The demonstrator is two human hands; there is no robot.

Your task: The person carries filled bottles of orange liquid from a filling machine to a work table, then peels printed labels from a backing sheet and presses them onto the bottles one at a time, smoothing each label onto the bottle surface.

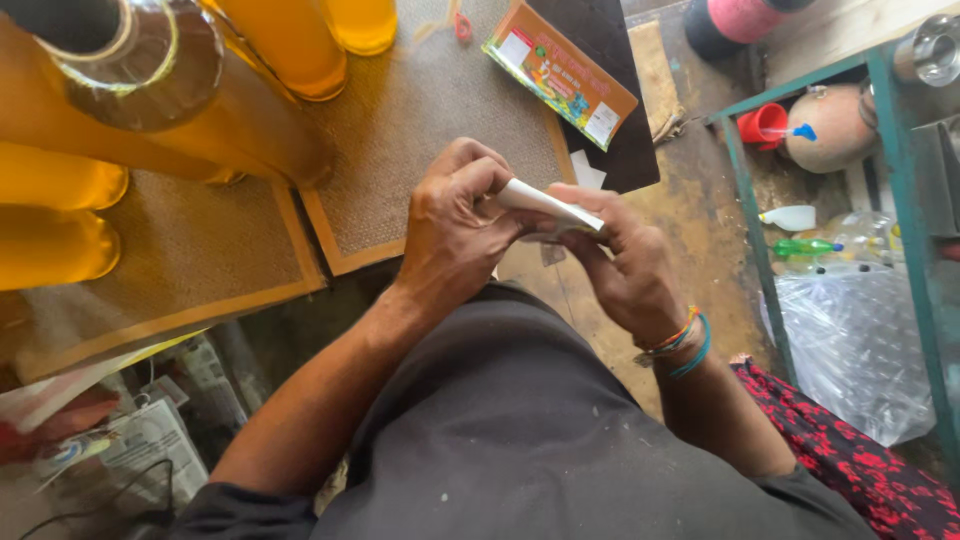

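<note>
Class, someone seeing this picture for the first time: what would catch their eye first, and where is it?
At the centre, the left hand and right hand together pinch a small white folded paper. At upper left stand tall bottles of amber liquid on a woven mat. An orange printed packet lies at the top.

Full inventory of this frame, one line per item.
paper slip: 1, white, pinched between both hands, centre
bottles: several, amber liquid, on mats at top left
mats: 2, tan woven with orange border, under the bottles
packet: 1, orange printed, flat at top centre
shelf frame: 1, teal metal, right
plastic bag: 1, clear, low in the shelf
funnel: 1, red, on the shelf
newspaper: some, grey print, bottom left
cloth: 1, red floral on black, bottom right
left hand: on the slip's left end
right hand: wrist threads, on the slip's right end
</note>
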